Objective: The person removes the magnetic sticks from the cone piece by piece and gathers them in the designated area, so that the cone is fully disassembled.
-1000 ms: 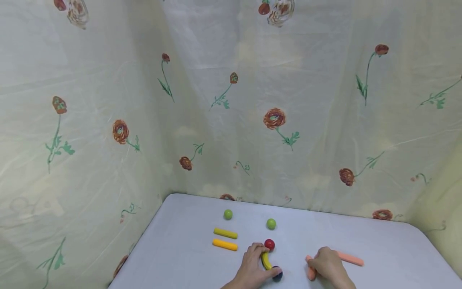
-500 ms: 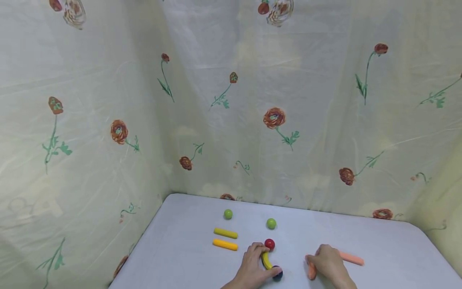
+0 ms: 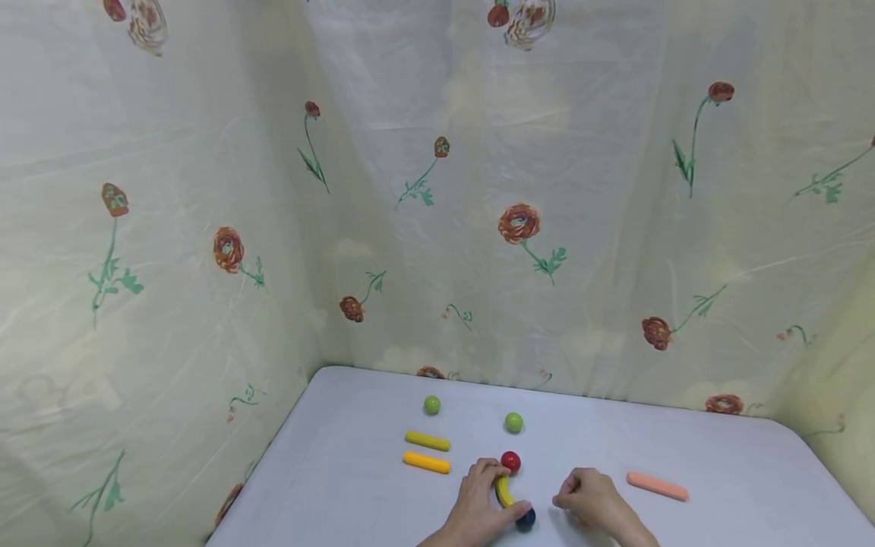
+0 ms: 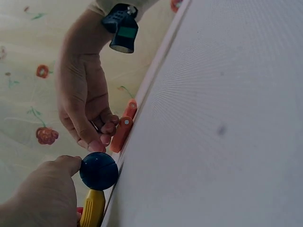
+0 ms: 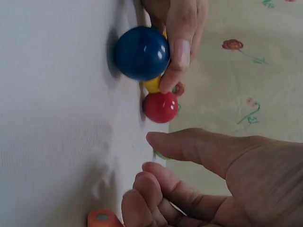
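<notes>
My left hand (image 3: 475,505) spans a yellow toy banana (image 3: 504,492), its fingertips at the far end beside a red ball (image 3: 510,461). Its thumb touches a dark blue ball (image 3: 525,520) at the near end. To the right, my right hand (image 3: 593,501) hovers low over the table, holding nothing; in the right wrist view its thumb and index finger stand apart, the other fingers bent. An orange stick (image 4: 122,135) lies close under that hand, hidden in the head view. A second orange stick (image 3: 658,486) lies farther right.
Two green balls, the left one (image 3: 432,405) and the right one (image 3: 514,422), sit farther back on the white table (image 3: 355,425). Two yellow sticks, one olive-toned (image 3: 427,441) and one orange-toned (image 3: 427,463), lie left of the banana. Flowered curtains (image 3: 437,251) enclose the table.
My right hand has let go of the nearer orange stick and moved left, toward the blue ball. More of the farther orange stick shows. The left hand stays nearly in place.
</notes>
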The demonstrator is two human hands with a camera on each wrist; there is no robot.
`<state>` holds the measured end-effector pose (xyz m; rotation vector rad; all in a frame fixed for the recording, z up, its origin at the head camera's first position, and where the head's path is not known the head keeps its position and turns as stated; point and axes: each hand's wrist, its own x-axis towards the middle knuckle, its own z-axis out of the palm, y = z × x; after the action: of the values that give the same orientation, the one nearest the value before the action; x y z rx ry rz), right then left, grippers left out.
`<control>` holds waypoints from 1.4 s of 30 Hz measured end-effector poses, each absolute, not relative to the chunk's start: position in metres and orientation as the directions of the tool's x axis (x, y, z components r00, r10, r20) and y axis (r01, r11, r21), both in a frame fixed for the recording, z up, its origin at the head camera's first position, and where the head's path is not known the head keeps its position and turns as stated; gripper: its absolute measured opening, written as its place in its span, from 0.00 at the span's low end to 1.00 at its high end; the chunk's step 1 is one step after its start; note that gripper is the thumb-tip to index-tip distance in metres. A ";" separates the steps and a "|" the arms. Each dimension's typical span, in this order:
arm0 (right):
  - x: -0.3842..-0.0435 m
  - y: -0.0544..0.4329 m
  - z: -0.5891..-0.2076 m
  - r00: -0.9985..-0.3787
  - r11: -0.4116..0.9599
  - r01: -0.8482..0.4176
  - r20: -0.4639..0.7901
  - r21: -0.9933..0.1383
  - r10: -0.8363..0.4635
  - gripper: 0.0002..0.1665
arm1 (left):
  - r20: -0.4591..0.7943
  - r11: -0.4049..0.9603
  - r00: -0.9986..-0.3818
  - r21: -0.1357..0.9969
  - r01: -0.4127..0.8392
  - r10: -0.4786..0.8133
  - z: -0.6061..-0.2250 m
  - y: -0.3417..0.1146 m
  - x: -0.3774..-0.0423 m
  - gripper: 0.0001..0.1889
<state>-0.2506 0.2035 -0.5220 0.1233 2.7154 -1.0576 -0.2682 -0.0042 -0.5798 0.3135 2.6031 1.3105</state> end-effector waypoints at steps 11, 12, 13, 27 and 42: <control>-0.249 0.186 -0.521 -0.918 0.687 0.107 -0.336 -0.719 -0.209 0.08 | -0.069 0.571 -0.954 0.813 0.117 0.292 -0.580 -0.004 -0.270 0.29; -0.248 0.186 -0.521 -0.910 0.682 0.102 -0.344 -0.725 -0.230 0.09 | -0.072 0.571 -0.953 0.813 0.114 0.293 -0.580 -0.004 -0.270 0.28; -0.248 0.185 -0.522 -0.903 0.678 0.099 -0.351 -0.729 -0.246 0.10 | -0.077 0.574 -0.953 0.811 0.111 0.293 -0.580 -0.005 -0.270 0.28; -0.245 0.173 -0.539 -0.926 0.682 0.064 -0.298 -0.729 -0.232 0.21 | -0.037 0.578 -0.960 0.804 0.137 0.279 -0.582 -0.006 -0.270 0.22; -0.247 0.176 -0.535 -0.931 0.669 0.070 -0.290 -0.740 -0.223 0.15 | -0.010 0.581 -0.963 0.799 0.155 0.271 -0.585 -0.005 -0.272 0.22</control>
<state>-0.2475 0.1759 -0.5347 -0.1205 2.5277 -1.1428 -0.2718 -0.0054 -0.5851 0.3619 2.6745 1.3332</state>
